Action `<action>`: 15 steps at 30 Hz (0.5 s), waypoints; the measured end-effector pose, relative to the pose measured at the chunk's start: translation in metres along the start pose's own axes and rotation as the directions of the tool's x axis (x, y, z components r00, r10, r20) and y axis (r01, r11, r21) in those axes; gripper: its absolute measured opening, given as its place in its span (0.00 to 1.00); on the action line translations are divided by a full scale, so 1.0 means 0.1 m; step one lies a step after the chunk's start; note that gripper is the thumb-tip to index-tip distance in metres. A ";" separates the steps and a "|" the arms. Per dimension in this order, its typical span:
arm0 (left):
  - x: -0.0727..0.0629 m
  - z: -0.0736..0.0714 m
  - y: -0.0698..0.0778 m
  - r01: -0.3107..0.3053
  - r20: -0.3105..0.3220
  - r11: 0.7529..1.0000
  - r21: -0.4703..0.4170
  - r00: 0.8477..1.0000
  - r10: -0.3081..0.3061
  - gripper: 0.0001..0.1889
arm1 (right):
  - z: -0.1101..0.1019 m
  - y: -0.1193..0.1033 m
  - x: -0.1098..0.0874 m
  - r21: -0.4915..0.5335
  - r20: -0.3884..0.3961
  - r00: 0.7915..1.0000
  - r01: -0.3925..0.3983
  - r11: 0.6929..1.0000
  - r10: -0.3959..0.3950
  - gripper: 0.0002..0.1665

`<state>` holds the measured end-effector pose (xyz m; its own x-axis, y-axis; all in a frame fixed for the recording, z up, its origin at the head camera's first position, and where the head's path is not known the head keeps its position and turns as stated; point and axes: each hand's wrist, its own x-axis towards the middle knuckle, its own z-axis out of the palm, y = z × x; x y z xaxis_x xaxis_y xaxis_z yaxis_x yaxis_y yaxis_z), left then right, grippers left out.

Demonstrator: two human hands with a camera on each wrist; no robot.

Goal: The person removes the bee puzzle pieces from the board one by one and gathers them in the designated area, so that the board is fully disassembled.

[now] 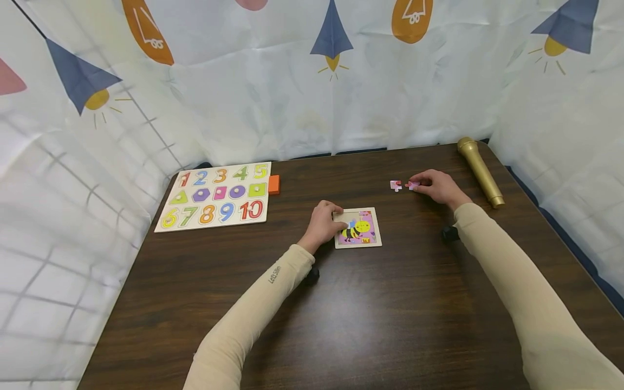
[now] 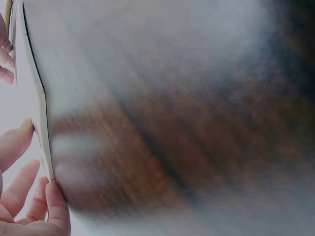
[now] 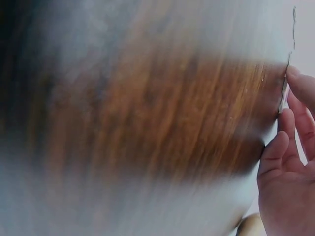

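Note:
A small framed bee puzzle (image 1: 358, 246) lies flat at the middle of the table. My left hand (image 1: 320, 225) holds its left side, thumb over the picture and fingers along the frame; the left wrist view shows the fingertips (image 2: 54, 189) on the frame's edge (image 2: 45, 118). Farther right, my right hand (image 1: 437, 187) pinches a pink jigsaw piece (image 1: 412, 185) between thumb and fingers, low at the tabletop. Another pink jigsaw piece (image 1: 395, 186) lies just left of it. From the right wrist, the pinched piece (image 3: 283, 96) appears edge-on.
A wooden number-and-shape board (image 1: 219, 193) occupies the far left, with an orange block (image 1: 274, 184) against its right edge. A gold microphone (image 1: 480, 170) lies at the far right. White patterned cloth (image 1: 273, 108) hangs behind the dark wooden table (image 1: 390, 314).

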<state>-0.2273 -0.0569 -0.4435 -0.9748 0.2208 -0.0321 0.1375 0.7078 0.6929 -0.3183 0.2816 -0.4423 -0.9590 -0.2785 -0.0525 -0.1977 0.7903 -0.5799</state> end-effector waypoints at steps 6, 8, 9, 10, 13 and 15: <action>-0.01 0.00 0.01 0.013 0.009 1.000 -0.008 1.000 -0.013 0.19 | 0.00 0.02 0.00 -0.001 0.014 1.000 -0.012 1.000 0.012 0.23; -0.01 -0.01 0.02 0.014 0.009 1.000 -0.006 1.000 -0.014 0.20 | 0.00 0.02 0.00 -0.007 0.011 1.000 -0.010 1.000 0.010 0.23; -0.01 -0.01 0.02 0.015 0.008 1.000 -0.005 1.000 -0.015 0.20 | 0.00 0.02 0.00 -0.009 0.009 1.000 -0.009 1.000 0.009 0.23; -0.01 -0.01 0.02 0.015 0.008 1.000 -0.005 1.000 -0.015 0.20 | 0.00 0.02 0.01 -0.012 0.007 1.000 -0.010 1.000 0.010 0.23; -0.01 -0.01 0.02 0.019 0.009 1.000 -0.008 1.000 -0.018 0.19 | 0.00 0.02 0.01 -0.020 0.000 1.000 -0.013 1.000 0.013 0.22; -0.01 -0.01 0.01 0.019 0.010 1.000 -0.009 1.000 -0.019 0.20 | -0.01 0.01 0.01 -0.022 -0.001 1.000 -0.017 1.000 0.017 0.22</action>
<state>-0.2263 -0.0566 -0.4420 -0.9755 0.2138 -0.0526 0.1169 0.7057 0.6988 -0.3199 0.2827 -0.4426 -0.9624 -0.2646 -0.0615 -0.1860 0.8067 -0.5610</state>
